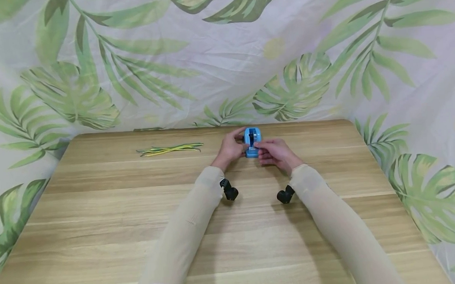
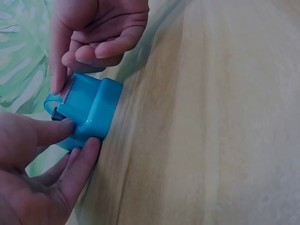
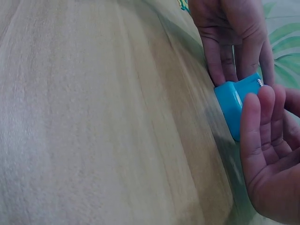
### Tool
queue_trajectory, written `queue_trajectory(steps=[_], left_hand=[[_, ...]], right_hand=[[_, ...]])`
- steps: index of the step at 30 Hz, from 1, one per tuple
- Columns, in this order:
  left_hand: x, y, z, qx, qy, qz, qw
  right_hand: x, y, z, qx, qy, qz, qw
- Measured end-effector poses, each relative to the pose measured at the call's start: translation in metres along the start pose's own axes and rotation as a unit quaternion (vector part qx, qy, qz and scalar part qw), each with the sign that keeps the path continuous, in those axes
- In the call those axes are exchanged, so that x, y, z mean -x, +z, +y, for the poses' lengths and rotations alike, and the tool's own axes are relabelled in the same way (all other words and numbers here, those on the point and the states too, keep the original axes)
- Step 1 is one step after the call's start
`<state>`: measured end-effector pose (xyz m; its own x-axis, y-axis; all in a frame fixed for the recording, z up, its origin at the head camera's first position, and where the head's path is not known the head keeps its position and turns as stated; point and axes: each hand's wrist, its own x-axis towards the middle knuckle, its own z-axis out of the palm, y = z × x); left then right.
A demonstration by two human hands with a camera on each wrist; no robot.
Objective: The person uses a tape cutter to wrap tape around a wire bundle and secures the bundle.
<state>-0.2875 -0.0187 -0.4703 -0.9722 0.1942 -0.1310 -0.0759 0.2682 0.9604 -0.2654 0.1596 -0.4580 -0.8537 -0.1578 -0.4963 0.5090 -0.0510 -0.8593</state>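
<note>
A small blue tape dispenser [image 1: 252,143] with a serrated cutting edge stands on the wooden table [image 1: 140,230] near the middle of its far edge, held between both hands. The left hand [image 1: 231,147] grips it from its left side: in the left wrist view the thumb and fingers [image 2: 79,164] curl round the dispenser's blue body [image 2: 93,110], one finger pressing just below the toothed blade. The right hand [image 1: 274,153] meets it from the right side; its index finger and thumb pinch at the top front of the dispenser near the cutter, while the other fingers [image 3: 262,126] hang loosely curled beside it, as the right wrist view shows. Both forearms wear pale beige sleeves and lie over the table towards the near edge. Further left along the far edge, well apart from the hands, lies a loose bundle of green and yellow strips [image 1: 170,149]. A leaf-patterned cloth [image 1: 223,53] hangs behind the table and down both of its sides.
</note>
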Motion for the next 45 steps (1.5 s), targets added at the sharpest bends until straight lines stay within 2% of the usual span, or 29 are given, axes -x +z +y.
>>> queue_trajectory(steps=[26,37,45], left_hand=[[0.000,0.001,0.001,-0.022,0.013,0.007,0.9997],[0.001,0.002,0.001,-0.029,0.014,0.012,0.9994],[0.001,0.004,0.001,-0.030,0.010,0.015,0.9994]], right_hand=[[0.007,0.004,-0.010,-0.007,-0.013,-0.001,1.000],[0.011,0.004,-0.011,-0.023,0.012,-0.012,1.000],[0.013,0.002,-0.009,-0.054,0.025,-0.024,0.998]])
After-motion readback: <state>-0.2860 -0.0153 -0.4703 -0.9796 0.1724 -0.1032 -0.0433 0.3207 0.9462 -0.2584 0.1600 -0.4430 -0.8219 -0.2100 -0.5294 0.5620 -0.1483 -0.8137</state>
